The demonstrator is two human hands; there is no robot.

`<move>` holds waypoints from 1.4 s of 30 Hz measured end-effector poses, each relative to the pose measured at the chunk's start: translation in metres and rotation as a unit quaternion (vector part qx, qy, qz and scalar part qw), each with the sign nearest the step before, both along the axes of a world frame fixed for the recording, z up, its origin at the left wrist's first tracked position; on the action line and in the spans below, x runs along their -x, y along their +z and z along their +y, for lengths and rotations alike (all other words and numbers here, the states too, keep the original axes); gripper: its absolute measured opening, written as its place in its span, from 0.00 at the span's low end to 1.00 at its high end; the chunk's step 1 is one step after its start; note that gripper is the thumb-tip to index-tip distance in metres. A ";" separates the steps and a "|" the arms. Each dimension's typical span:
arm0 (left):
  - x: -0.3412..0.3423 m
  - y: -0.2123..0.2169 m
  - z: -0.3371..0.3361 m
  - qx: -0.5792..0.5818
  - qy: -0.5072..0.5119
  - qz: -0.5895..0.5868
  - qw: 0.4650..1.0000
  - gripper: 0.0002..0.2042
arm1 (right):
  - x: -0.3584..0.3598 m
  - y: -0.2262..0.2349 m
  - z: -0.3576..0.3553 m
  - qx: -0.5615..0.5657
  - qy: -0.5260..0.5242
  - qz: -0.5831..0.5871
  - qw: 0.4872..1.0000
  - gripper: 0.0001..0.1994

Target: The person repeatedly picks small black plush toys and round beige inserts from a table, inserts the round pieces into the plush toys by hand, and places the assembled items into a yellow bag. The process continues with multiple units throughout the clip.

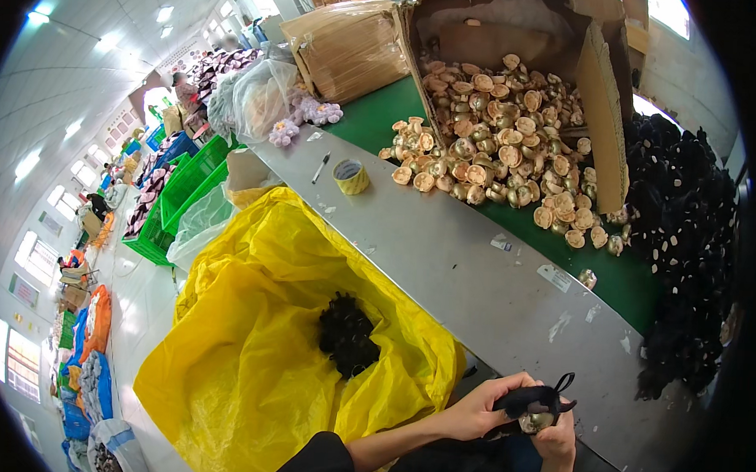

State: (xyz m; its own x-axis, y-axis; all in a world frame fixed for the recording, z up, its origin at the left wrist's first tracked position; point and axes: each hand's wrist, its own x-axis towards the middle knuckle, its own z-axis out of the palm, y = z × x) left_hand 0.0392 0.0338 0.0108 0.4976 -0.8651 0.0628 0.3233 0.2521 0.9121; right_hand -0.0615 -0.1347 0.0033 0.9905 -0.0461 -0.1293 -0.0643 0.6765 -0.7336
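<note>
Black plush piece (518,400) with a gold part (536,422) is sitting right of the yellow bag (247,340); the left hand (472,410) and right hand (559,440) are holding it. Beyond the bag, gold shells (510,155) are lying on the desk (445,235).

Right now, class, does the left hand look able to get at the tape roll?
Probably not straight away: the left hand holds the black piece, and the tape roll sits well up the bench, though nothing covers it.
</note>
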 end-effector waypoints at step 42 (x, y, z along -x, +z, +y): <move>0.012 0.014 -0.018 0.002 0.302 -0.353 0.885 0.10 | 0.004 0.011 0.034 0.655 -0.409 -0.171 0.611 0.17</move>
